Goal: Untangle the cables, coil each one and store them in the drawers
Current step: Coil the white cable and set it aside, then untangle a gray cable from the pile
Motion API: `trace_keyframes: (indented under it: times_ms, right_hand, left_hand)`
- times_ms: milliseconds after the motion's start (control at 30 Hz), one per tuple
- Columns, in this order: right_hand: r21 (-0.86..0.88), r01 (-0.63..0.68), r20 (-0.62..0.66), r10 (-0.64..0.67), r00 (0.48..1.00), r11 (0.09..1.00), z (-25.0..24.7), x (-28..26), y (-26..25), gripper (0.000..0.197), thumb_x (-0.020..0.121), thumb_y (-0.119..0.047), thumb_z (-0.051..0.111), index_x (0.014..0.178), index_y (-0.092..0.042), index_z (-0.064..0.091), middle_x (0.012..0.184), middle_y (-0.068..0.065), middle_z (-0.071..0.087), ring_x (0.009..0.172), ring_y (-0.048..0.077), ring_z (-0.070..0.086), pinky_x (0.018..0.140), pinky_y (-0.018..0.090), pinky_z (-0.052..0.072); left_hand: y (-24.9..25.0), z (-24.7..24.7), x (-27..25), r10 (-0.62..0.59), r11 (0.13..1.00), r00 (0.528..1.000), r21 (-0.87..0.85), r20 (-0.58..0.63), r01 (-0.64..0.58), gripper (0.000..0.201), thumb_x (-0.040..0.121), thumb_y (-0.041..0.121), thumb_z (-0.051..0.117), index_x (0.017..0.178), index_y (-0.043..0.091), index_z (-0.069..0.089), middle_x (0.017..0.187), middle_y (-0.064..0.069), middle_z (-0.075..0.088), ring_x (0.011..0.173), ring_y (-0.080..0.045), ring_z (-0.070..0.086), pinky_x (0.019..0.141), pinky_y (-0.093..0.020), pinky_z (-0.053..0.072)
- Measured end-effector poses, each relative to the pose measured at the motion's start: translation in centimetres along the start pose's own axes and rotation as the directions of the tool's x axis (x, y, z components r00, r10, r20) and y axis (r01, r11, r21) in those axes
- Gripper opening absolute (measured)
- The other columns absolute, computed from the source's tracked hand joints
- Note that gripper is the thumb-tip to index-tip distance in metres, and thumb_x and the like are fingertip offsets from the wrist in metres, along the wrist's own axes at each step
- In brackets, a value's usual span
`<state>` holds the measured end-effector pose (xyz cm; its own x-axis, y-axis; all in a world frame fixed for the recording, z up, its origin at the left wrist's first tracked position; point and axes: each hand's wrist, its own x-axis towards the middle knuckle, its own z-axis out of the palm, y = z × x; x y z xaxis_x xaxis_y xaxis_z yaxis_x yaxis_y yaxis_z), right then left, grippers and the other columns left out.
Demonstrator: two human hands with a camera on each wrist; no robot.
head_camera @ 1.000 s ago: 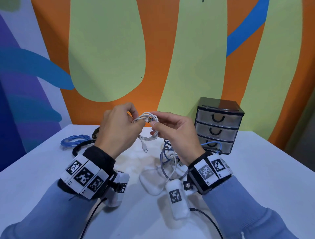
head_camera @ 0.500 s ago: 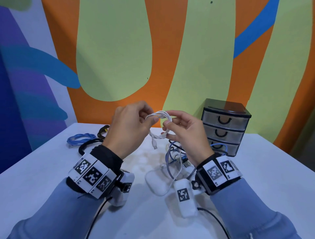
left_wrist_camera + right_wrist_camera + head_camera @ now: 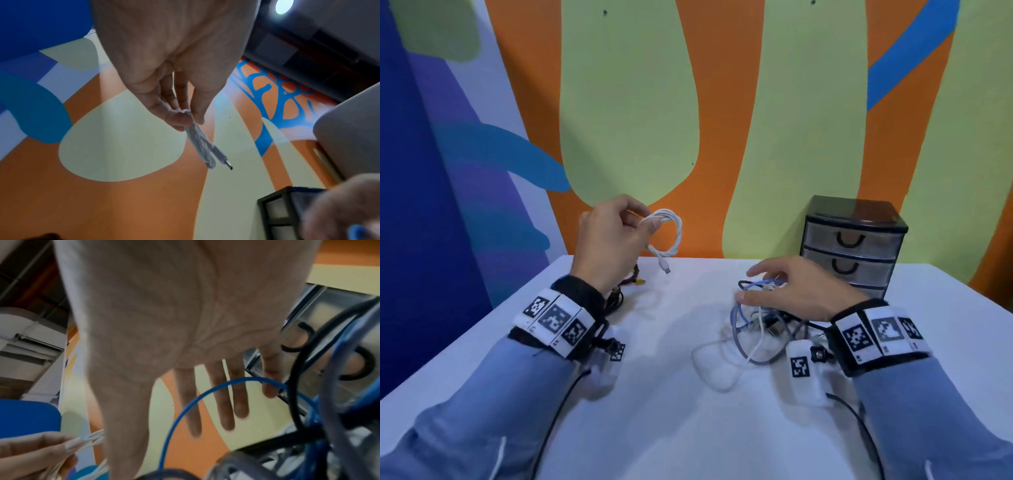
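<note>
My left hand (image 3: pixel 649 224) is raised above the table's back left and pinches a coiled white cable (image 3: pixel 671 236) between thumb and fingers. Its plug end (image 3: pixel 665 269) dangles free. The left wrist view shows the same pinch on the white cable (image 3: pixel 202 146). My right hand (image 3: pixel 753 286) is low over a tangle of blue, grey, black and white cables (image 3: pixel 755 337), fingers (image 3: pixel 226 410) straight and spread above a blue loop (image 3: pixel 197 397). It grips nothing. The black drawer unit (image 3: pixel 854 240) stands at the back right, its visible drawers closed.
A dark cable (image 3: pixel 618 296) lies on the white table (image 3: pixel 688 428) behind my left wrist. The painted wall rises right behind the table's far edge. Black leads run from both wrist cameras toward me.
My right hand let go of the white coil and dropped to the right onto the tangle. The left hand kept the coil and moved left.
</note>
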<state>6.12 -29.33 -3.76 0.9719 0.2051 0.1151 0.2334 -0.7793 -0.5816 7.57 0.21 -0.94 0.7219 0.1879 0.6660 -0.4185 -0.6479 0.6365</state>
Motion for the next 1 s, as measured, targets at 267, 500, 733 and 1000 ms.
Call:
trace_keyframes:
  times_ms: [267, 500, 733, 1000]
  right_hand:
    - [0.067, 0.12, 0.073, -0.125, 0.99, 0.991, 1.4, 0.5, 0.3, 0.007, 0.09, -0.036, 0.077, 0.087, -0.031, 0.08, 0.083, -0.001, 0.076, 0.068, 0.01, 0.059, 0.06, 0.021, 0.044]
    - [0.095, 0.143, 0.098, -0.153, 0.983, 0.985, 1.8, 0.8, 1.1, 0.002, 0.087, -0.033, 0.08, 0.087, -0.035, 0.082, 0.087, 0.005, 0.074, 0.066, 0.009, 0.057, 0.06, 0.023, 0.045]
    - [0.163, 0.193, -0.257, -0.147, 0.955, 0.968, 2.5, 2.3, 1.5, 0.015, 0.089, -0.038, 0.078, 0.075, -0.032, 0.078, 0.066, -0.001, 0.071, 0.059, 0.02, 0.061, 0.06, 0.033, 0.052]
    - [0.288, 0.292, -0.44, -0.145, 0.886, 0.912, 2.1, 2.5, 1.1, 0.015, 0.093, -0.034, 0.076, 0.106, -0.042, 0.076, 0.067, -0.007, 0.052, 0.058, 0.008, 0.049, 0.061, 0.028, 0.039]
  left_hand:
    - [-3.8, -0.1, 2.3, -0.298, 0.94, 0.876, 0.274, 0.379, 0.201, 0.021, 0.086, 0.031, 0.089, 0.083, 0.014, 0.078, 0.066, -0.004, 0.077, 0.062, -0.019, 0.072, 0.068, -0.032, 0.06]
    - [-5.1, 2.6, 3.1, -0.412, 0.769, 0.788, 0.638, 0.457, 0.033, 0.016, 0.091, 0.024, 0.085, 0.102, 0.012, 0.084, 0.089, -0.002, 0.078, 0.073, -0.012, 0.068, 0.056, -0.018, 0.049]
    - [2.4, 4.1, 0.8, -0.16, 0.971, 0.773, 0.239, 0.614, 0.011, 0.048, 0.097, 0.064, 0.064, 0.1, 0.02, 0.082, 0.102, 0.002, 0.08, 0.089, -0.018, 0.074, 0.081, -0.036, 0.061]
    - [5.6, 6.3, -1.7, -0.039, 0.967, 0.789, -0.176, 0.614, 0.184, 0.034, 0.103, 0.026, 0.068, 0.081, 0.001, 0.069, 0.076, -0.01, 0.074, 0.061, -0.02, 0.063, 0.06, -0.029, 0.049]
